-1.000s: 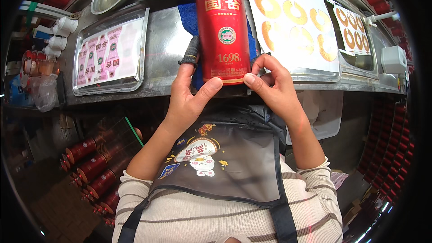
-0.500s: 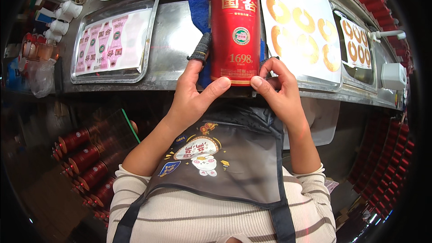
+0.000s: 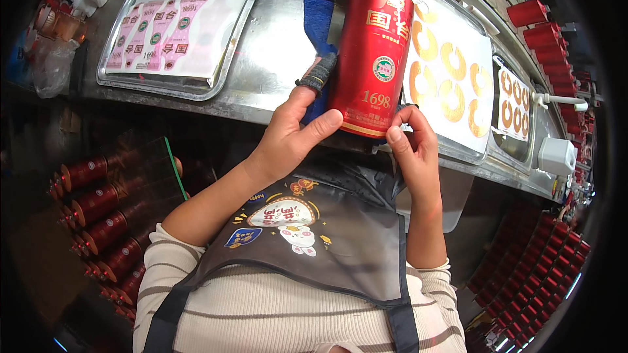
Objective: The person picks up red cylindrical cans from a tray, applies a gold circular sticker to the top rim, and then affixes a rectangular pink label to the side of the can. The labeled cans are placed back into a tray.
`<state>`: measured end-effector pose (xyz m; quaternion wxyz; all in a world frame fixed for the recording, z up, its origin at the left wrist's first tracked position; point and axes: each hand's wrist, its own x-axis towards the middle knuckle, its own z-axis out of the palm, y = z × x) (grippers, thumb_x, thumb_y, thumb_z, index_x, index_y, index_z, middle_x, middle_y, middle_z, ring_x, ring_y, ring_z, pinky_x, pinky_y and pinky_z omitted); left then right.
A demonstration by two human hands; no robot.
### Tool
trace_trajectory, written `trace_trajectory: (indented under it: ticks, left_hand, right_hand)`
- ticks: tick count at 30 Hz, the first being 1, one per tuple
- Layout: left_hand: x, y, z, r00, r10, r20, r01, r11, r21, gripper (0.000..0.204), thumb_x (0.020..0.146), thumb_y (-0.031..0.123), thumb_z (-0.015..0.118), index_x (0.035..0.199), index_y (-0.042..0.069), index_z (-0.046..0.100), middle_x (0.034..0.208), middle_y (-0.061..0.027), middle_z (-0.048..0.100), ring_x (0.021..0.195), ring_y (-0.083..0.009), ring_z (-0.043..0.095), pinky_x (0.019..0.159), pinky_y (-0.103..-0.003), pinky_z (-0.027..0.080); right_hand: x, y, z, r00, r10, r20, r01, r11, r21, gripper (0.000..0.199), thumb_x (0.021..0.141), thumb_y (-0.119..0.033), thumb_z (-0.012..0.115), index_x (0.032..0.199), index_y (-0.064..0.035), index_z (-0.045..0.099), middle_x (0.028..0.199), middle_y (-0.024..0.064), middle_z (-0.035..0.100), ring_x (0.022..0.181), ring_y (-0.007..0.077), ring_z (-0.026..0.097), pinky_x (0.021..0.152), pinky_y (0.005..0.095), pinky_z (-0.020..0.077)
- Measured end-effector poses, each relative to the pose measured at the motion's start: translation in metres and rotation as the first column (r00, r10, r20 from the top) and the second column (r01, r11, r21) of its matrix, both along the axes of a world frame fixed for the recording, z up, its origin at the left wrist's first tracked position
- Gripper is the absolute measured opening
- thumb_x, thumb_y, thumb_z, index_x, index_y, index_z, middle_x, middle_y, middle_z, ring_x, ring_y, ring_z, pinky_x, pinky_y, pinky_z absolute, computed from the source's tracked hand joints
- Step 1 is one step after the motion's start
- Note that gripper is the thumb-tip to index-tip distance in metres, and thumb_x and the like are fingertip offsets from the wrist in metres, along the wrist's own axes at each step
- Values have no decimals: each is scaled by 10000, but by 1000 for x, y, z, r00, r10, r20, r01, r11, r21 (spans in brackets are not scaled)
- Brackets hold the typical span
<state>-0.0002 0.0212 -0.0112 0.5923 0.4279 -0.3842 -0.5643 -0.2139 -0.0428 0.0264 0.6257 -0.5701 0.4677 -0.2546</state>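
Observation:
A red glossy bottle (image 3: 373,59) with gold lettering and a round green-and-white emblem lies tilted slightly right, its base toward me. My left hand (image 3: 291,124) holds its left side. The thumb presses near the base, and dark grey covers wrap the fingers, which are partly hidden behind the bottle. At the lower right corner of the base, my right hand (image 3: 415,147) has thumb and bent forefinger close together against the bottle's edge. A blue cloth (image 3: 317,23) lies on the metal bench (image 3: 271,33), left of the bottle and partly under my left fingers.
On the left, a clear tray (image 3: 219,82) holds a sheet of pink printed decals. To the right are a white sheet (image 3: 481,49) of gold ring shapes and a smaller tray (image 3: 520,153) with similar shapes. A white jug (image 3: 557,155) stands farther right. Red bottles (image 3: 98,202) fill racks below.
The whole view has swung, so bench and trays appear tilted. The bottle has turned slightly about its length, bringing its emblem rightward. My right thumb has shifted to the base's right edge.

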Motion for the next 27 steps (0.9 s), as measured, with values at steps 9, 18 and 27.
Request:
trace_trajectory:
  ticks: [9,18,27]
  left_hand:
    - [0,3,-14,994,-7,113,5,1000,16,746,963,252,684,1529,-66,317,1583,-217,336,1491,-283,277,1215,-385,204]
    - [-3,2,-5,960,27,277,-28,1000,3,825,896,344,751,1515,-35,360,1542,-239,389,1463,-348,325,1202,-426,236]
    - [-25,40,12,463,317,827,-48,941,-334,361,851,417,742,1083,142,775,1589,-335,262,1446,-549,279,1133,-703,109]
  right_hand:
    - [0,0,0,1000,12,25,-11,1000,-27,304,926,-233,756,907,-37,524,882,-19,511,721,21,501,601,181,392]
    - [0,-1,4,1000,20,16,-21,999,26,281,925,-213,747,929,-45,522,877,0,578,737,34,539,640,184,422]
    - [3,2,11,1000,20,5,-21,999,48,274,946,-209,716,972,-62,486,848,-2,602,720,34,514,636,173,379]
